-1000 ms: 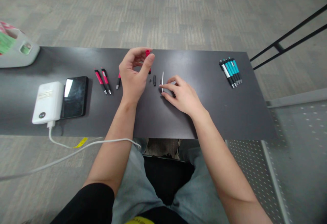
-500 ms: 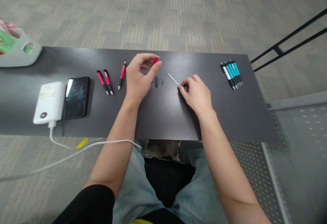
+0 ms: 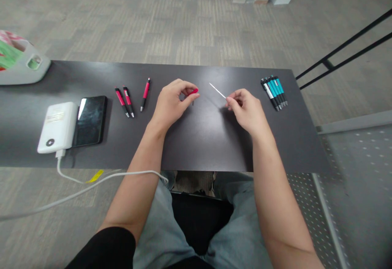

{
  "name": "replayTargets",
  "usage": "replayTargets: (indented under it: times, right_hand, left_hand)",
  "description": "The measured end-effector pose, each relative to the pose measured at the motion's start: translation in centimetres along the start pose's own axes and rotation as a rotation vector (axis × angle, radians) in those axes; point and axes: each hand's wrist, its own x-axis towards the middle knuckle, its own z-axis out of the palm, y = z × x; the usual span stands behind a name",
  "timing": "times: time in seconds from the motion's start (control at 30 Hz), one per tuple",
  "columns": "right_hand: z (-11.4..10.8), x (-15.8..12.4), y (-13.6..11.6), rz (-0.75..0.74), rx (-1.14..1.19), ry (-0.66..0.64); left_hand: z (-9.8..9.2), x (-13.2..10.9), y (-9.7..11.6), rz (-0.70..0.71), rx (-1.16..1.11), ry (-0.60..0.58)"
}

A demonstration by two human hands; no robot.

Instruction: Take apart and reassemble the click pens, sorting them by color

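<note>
Between the thumb and fingers of my left hand (image 3: 175, 100) is a red pen barrel (image 3: 193, 91), its end pointing right. My right hand (image 3: 246, 107) pinches a thin, light-coloured pen refill (image 3: 217, 90) near its lower end, tilted up and left toward the barrel. Barrel and refill are apart. A tiny dark spring (image 3: 192, 103) shows just below my left fingertips, partly covered. Left of that hand lie a red-and-black pen (image 3: 145, 94) and two more red pens (image 3: 125, 101).
Several teal, white and black pens (image 3: 275, 93) lie together at the table's right. On the left are a black phone (image 3: 90, 120), a white power bank (image 3: 57, 126) and a white basket (image 3: 39, 62). A white cable (image 3: 122, 174) crosses my left forearm. A black rail (image 3: 343, 58) stands at the right.
My right hand has lifted the refill off the table and moved slightly right. My left hand has lowered and turned the red barrel sideways, now covering the small black pen tip.
</note>
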Motion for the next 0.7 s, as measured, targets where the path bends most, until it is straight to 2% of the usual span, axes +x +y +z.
replayTargets:
  times: [0.1,0.27,0.47,0.7]
  right_hand:
    - [-1.2,0.0,-1.3,-0.051,0.074,-0.005]
    - [-2.9,-0.3,-3.4,-0.129,0.041,0.036]
    - [-3.2,-0.6,-4.3,-0.149,0.039,0.126]
    - [-3.0,-0.6,-5.0,-0.151,0.018,0.127]
  left_hand:
    - [0.0,0.0,0.2,0.007,-0.011,-0.02]
    - [-0.1,0.1,0.5,0.019,-0.041,-0.061]
    - [-0.2,0.0,0.9,0.029,-0.063,-0.104]
    - [-0.2,0.0,0.9,0.081,-0.107,-0.153]
